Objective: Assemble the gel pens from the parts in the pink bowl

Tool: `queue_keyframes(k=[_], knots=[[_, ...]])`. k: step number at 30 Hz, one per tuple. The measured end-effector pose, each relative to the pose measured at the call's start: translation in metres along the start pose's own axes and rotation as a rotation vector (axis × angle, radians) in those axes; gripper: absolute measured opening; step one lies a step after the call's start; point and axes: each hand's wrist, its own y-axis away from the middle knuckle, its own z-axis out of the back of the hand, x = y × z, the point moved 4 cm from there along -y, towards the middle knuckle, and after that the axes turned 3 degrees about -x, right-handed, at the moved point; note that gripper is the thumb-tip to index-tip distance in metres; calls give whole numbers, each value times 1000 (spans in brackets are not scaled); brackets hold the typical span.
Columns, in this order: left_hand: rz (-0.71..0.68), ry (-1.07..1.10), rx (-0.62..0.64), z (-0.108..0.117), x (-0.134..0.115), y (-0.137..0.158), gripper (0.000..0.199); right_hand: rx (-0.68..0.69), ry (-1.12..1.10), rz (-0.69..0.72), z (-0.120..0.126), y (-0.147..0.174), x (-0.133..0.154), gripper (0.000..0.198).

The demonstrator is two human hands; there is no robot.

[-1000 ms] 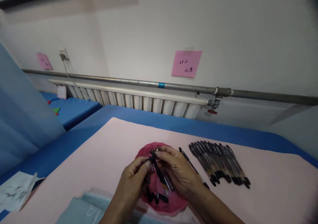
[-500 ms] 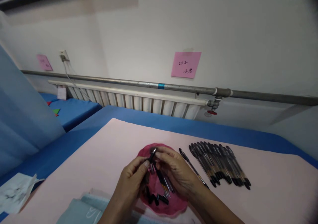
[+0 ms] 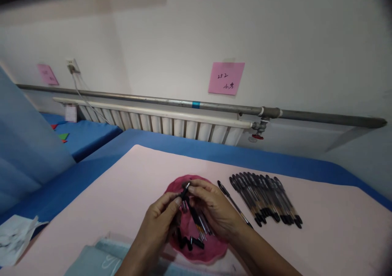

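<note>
Over a pink dish (image 3: 211, 256) with a wavy rim, both my hands are closed on one small black pen part with a shiny silver end (image 3: 185, 189). My left hand (image 3: 161, 217) pinches its lower end between thumb and forefinger. The fingertips of my right hand (image 3: 214, 206) are at its silver end. Inside the dish lie short black pen pieces (image 3: 197, 243), several refills with orange-yellow parts (image 3: 200, 231) and clear tubes, partly hidden by my hands. A black-capped pen (image 3: 234, 202) lies just right of my right hand.
A row of clear black-capped pens (image 3: 265, 198) lies further right on the pale pink sheet (image 3: 137, 178) over a blue table (image 3: 183, 143). Folded grey-blue cloth (image 3: 94, 259) sits at the front, white paper (image 3: 15, 237) at the left. A radiator (image 3: 153, 121) and pipe (image 3: 226, 106) run behind.
The whole view has shifted slightly, with everything a little further left. My hands keep nearly the same pose around the small black pen part.
</note>
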Motion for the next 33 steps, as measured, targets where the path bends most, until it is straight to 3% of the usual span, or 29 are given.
queue_keyframes(k=[3,7,9,12,17,21,28,33], knots=[[-39,-100,-20,2,-4,3,30,-16,30,8,1,0,-1,10],[-334,-360,-93,4,-17,8,25,-14,84,27,3,-1,0,14],[-400,-449,-110,7,-21,9,24,-5,135,50,2,-1,2,14],[-361,-428,-162,16,-23,5,28,16,329,103,0,0,5,13],[-281,-305,-303,31,-26,0,32,232,969,301,-10,9,-7,13],[-274,-283,-303,28,-26,0,36,142,1250,347,-6,14,-23,7],[-246,-276,-274,25,-22,1,43,104,1112,209,-5,9,-35,21],[-211,-260,-215,23,-22,0,35,83,720,-16,-1,2,-17,21]])
